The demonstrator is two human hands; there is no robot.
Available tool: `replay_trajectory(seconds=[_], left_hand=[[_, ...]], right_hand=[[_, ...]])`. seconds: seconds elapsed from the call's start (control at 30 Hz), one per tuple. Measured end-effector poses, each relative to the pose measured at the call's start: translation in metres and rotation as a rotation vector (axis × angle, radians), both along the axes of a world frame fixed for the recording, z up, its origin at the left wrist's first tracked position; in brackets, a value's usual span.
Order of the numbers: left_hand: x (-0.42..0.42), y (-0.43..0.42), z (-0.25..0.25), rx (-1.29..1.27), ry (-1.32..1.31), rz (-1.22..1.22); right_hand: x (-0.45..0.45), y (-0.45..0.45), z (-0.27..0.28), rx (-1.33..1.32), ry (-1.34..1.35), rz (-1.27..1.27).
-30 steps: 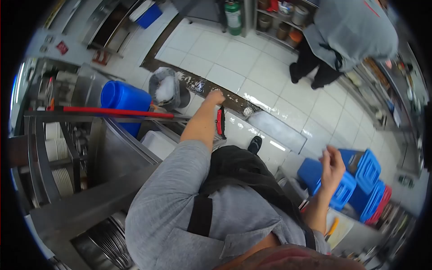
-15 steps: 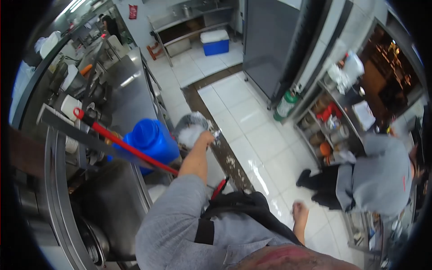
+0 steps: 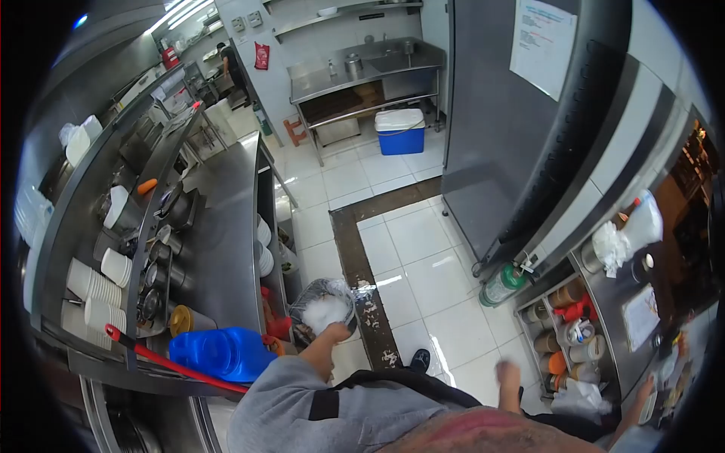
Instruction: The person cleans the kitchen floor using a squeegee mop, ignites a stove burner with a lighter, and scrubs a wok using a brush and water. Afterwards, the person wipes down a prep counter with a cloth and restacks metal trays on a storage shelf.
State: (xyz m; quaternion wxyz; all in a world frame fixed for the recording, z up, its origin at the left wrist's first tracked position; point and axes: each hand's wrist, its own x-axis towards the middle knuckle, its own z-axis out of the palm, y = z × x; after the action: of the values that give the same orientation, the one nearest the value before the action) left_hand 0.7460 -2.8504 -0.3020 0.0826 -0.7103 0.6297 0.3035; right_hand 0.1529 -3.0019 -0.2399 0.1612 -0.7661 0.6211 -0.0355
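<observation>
My left hand (image 3: 334,332) is at the near right rim of a grey bin (image 3: 296,304) lined with clear plastic, fingers curled and pointing down; what they grip is hidden. White material (image 3: 325,311) lies inside the bin. Left of that arm, a blue jug (image 3: 226,355) rests by the steel counter, with a red pole (image 3: 174,366) slanting in front of it. Low on the right, my right hand (image 3: 507,374) hangs over the tiled floor, blurred, its fingers unclear and touching nothing visible.
A steel counter (image 3: 219,226) with stacked white containers (image 3: 98,283) runs along the left. Ahead stand a blue cooler (image 3: 401,140) and a grey fridge (image 3: 491,136). A green cylinder (image 3: 503,285) stands beside a shelf (image 3: 604,302). Another person's hand (image 3: 643,392) shows at right; someone (image 3: 230,72) is far back.
The view has swung up and toward the far room. My left hand now appears at the bin's rim, where earlier it was apart from it. My right hand has lowered.
</observation>
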Motion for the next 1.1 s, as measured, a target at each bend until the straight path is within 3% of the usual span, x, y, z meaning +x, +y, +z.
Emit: replay_trajectory(seconds=[0.03,0.1,0.17,0.2,0.3,0.4,0.43,0.47,0.5,0.53,0.6,0.7,0.77,0.83,0.87,0.9,0.93,0.97,1.0,1.03,1.07,1.1], left_hand=[[0.002,0.011,0.018,0.404,0.116,0.446],[0.048,0.071,-0.028,0.323,-0.222,-0.531],[0.031,0.099,0.015,0.640,-0.154,-0.050],[0.019,0.112,0.030,0.649,-0.145,-0.042],[-0.015,0.131,0.080,0.475,0.128,1.339],[-0.003,0.173,0.006,0.502,0.363,1.433],[-0.002,0.168,0.013,0.535,0.368,1.439],[0.008,0.156,0.017,0.209,0.662,1.140],[0.025,0.132,0.017,-0.100,0.934,0.814],[0.029,0.117,0.008,-0.076,0.951,0.818],[0.048,0.062,-0.030,0.023,1.448,1.725],[0.081,-0.048,-0.109,0.529,0.689,1.657],[0.132,-0.126,-0.087,0.556,0.714,1.647],[0.185,-0.217,-0.084,0.572,0.372,0.723],[0.221,-0.249,-0.130,0.262,0.129,0.180],[0.241,-0.318,-0.101,0.479,0.244,0.548],[0.260,-0.359,-0.105,0.027,0.410,0.827],[0.282,-0.420,-0.091,0.024,0.478,0.986],[0.294,-0.478,-0.027,-0.116,0.589,1.032],[0.332,-0.527,-0.081,-0.188,0.572,0.914],[0.338,-0.581,-0.007,-0.198,0.563,0.977],[0.359,-0.624,0.007,-0.217,0.618,0.988]], right_hand=[[0.032,-0.063,0.034,-0.099,-0.055,-0.002],[0.082,-0.169,0.097,-0.372,-0.171,0.065],[0.143,-0.245,0.185,-0.427,-0.401,0.077],[0.167,-0.277,0.210,-0.527,-0.546,0.107],[0.217,-0.358,0.254,-0.559,-0.553,0.139],[0.254,-0.430,0.249,-0.503,-0.562,0.075],[0.262,-0.449,0.248,-0.467,-0.443,0.007],[0.270,-0.470,0.243,-0.437,-0.324,-0.058],[0.277,-0.515,0.213,-0.304,-0.414,-0.157],[0.279,-0.529,0.198,-0.305,-0.353,-0.169],[0.275,-0.553,0.173,-0.296,-0.206,-0.168],[0.267,-0.547,0.139,-0.193,0.060,-0.160],[0.264,-0.531,0.120,-0.112,0.169,-0.209],[0.246,-0.523,0.086,0.164,0.106,-0.406],[0.228,-0.508,0.057,-0.052,0.216,-0.276],[0.213,-0.494,0.033,-0.266,0.321,-0.140],[0.210,-0.490,0.027,-0.071,0.253,-0.257],[0.208,-0.489,0.021,0.125,0.180,-0.371],[0.199,-0.481,-0.001,0.030,0.234,-0.320],[0.199,-0.487,-0.019,-0.067,0.286,-0.272],[0.237,-0.503,0.006,0.174,0.172,-0.456],[0.292,-0.523,0.052,0.416,0.047,-0.633]])
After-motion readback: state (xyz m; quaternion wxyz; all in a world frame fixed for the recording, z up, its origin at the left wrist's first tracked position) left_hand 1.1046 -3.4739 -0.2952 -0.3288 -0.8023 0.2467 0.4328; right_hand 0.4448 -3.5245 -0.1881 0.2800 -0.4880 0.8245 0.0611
